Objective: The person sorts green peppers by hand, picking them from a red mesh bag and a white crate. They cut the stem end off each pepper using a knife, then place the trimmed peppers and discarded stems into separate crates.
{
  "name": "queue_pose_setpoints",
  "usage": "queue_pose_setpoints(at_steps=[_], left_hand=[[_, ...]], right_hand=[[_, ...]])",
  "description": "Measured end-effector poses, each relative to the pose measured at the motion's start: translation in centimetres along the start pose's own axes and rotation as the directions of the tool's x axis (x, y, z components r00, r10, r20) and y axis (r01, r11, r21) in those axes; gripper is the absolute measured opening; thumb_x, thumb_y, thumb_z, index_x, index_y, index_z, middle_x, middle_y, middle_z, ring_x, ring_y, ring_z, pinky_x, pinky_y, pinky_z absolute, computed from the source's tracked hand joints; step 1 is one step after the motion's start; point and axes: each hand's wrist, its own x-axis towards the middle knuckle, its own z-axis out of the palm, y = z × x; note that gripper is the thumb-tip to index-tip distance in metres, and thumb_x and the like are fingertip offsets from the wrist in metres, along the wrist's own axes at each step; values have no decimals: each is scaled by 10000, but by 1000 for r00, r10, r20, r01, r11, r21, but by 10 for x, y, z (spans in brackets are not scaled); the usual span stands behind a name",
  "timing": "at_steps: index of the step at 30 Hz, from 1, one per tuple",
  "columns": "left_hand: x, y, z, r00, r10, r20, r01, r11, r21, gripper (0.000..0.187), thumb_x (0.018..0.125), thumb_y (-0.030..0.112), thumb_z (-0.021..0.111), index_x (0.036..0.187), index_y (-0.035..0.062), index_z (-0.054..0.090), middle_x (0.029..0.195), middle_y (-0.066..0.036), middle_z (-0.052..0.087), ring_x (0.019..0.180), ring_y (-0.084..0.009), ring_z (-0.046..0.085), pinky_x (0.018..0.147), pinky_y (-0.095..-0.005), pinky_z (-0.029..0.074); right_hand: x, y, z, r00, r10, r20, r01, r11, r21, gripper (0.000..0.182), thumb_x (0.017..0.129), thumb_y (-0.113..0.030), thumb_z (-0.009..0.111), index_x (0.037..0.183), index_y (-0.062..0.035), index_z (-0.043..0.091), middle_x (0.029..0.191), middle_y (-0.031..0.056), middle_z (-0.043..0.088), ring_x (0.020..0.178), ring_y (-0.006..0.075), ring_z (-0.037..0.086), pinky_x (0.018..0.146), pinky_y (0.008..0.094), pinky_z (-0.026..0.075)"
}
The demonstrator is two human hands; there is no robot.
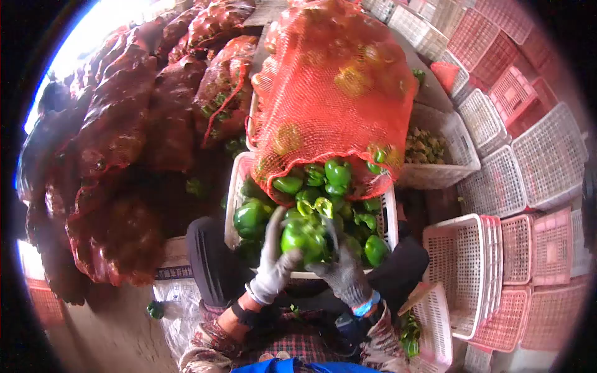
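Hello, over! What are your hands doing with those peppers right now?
Left gloved hand and right gloved hand both gripping one glossy green bell pepper. White plastic crate below, full of peppers. Red mesh sack lies tipped over crate, mouth open.

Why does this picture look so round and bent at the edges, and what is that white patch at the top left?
Head view: a fisheye lens bows the stacked crates and leaves black corners. Head view: daylight at the upper left is blown out to white, while the dark sacks beside it sit in shadow. Head view: the green peppers and both gloved hands, left hand and right hand, look soft, slightly blurred.
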Motion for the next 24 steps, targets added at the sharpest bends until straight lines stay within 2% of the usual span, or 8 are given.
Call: queue_pose_setpoints(at_steps=[1,6,12,15,17,18,21,24], left_hand=[[-6,-10,3,997,-26,69,29,999,-44,917,858,423,683,1491,15,160,1333,-135,443,1231,-220,442,1051,-350,350],[-29,-35,-1,921,-376,96,388,905,-176,798,769,344,791,1358,6,372,1212,-86,539,1082,-161,521,935,-293,442],[-22,-43,-7,838,-455,300,542,753,-372,593,732,226,804,1202,0,520,1057,-51,624,958,-134,595,870,-283,481],[-16,-52,-3,788,-479,387,611,684,-400,566,771,225,762,1222,-11,514,1084,-71,630,978,-165,618,869,-302,497],[-12,-58,-1,721,-546,426,687,644,-338,578,806,291,734,1241,-13,505,1104,-85,629,991,-176,620,872,-313,503],[-18,-54,3,733,-458,503,677,420,-604,641,843,423,676,1275,-10,486,1148,-108,620,1010,-197,623,876,-328,513],[-17,-63,7,694,-488,529,719,432,-545,710,845,511,643,1320,15,461,1230,-124,588,1050,-228,617,895,-371,514],[-11,-76,15,732,-524,435,659,385,-646,706,855,593,582,1323,77,470,1238,-90,564,1126,-243,559,975,-410,449]], right_hand=[[0,14,3,984,152,92,-145,986,-78,877,672,-398,840,1372,-111,395,1128,178,632,1009,346,638,828,404,526],[-16,33,6,966,151,208,-123,983,-137,867,672,-376,835,1370,-106,397,1116,178,621,996,357,631,826,420,520],[-23,49,-4,916,163,367,-113,982,-154,932,668,-340,827,1415,-51,350,1145,166,543,1031,341,571,894,412,471],[-24,55,-10,933,97,346,-93,995,-26,936,671,-313,824,1426,-48,338,1140,117,543,1070,265,550,935,386,443],[-27,57,-18,914,191,358,-282,933,223,928,671,-331,826,1416,-35,359,1130,93,545,1065,231,539,935,361,435],[-28,52,-26,843,322,432,-492,785,375,919,692,-289,813,1429,-33,328,1136,57,519,1068,189,514,944,349,428],[-38,87,-35,846,268,461,-448,827,341,867,716,-230,788,1422,-45,320,1093,33,516,998,143,520,888,324,461],[-27,74,-42,889,295,350,-457,611,646,620,749,-162,747,1268,-43,430,1062,58,553,956,171,565,830,328,494]])
